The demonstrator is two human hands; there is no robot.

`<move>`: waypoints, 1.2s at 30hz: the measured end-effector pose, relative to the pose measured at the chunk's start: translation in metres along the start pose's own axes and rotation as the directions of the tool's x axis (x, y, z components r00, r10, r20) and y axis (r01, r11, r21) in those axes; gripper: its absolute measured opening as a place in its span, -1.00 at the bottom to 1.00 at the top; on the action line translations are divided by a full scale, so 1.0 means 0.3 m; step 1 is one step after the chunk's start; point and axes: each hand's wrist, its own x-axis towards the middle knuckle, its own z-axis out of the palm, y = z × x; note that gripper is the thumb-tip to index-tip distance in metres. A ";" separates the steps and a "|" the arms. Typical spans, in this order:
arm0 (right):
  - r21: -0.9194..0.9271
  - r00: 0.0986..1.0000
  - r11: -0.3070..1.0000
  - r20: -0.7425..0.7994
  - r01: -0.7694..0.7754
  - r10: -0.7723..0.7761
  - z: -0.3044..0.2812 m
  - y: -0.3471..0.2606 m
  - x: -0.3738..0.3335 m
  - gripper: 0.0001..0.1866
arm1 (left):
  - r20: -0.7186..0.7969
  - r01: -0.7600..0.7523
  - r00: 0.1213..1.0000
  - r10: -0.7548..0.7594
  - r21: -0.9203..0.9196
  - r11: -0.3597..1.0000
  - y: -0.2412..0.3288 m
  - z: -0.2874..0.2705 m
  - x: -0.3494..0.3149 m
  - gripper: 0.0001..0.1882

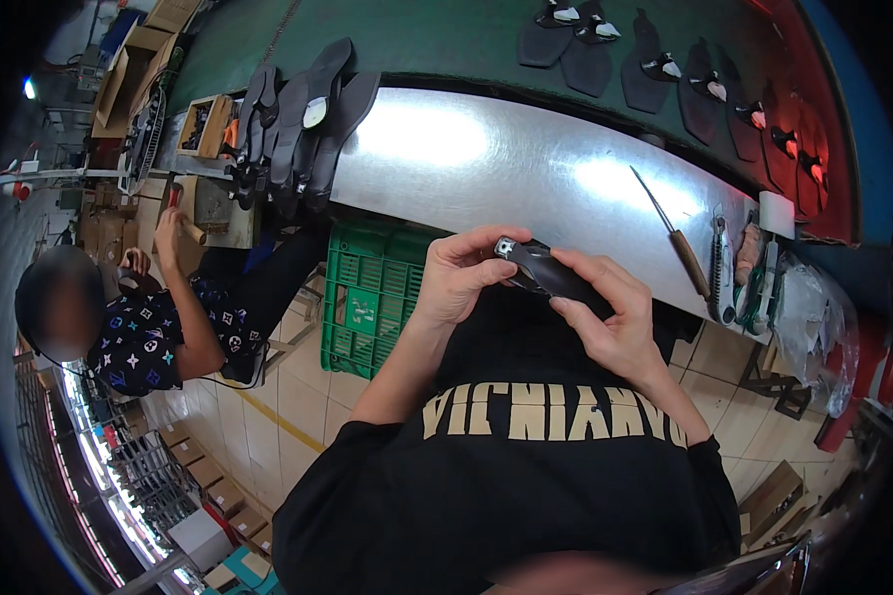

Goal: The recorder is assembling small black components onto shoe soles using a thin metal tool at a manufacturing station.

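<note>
A black sandal (pixel 542 268) with a shiny metal ornament (pixel 505 247) on its strap is held in front of my chest, just off the near edge of the metal worktop (pixel 427 169). At the ornament end, my left hand (pixel 466 276) pinches the strap between thumb and fingers. My right hand (pixel 608 315) is closed round the other end of the sandal. Part of the sandal is hidden by my fingers. A long pointed awl (pixel 687 260) with a brown handle lies on the worktop, right of my hands.
Several dark sandals (pixel 313 119) are piled at the worktop's left; more sandals (pixel 648 74) line the green belt (pixel 446 40) beyond. A utility knife (pixel 721 273) and plastic bag (pixel 819 317) lie right. A green crate (pixel 367 302) stands below. A co-worker (pixel 164 327) holds a hammer at left.
</note>
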 end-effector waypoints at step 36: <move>-0.256 0.982 0.949 0.028 0.187 -0.186 -0.018 0.019 -0.050 -0.56 | 0.232 -0.117 0.970 0.075 0.172 0.978 -0.032 -0.020 -0.035 -0.52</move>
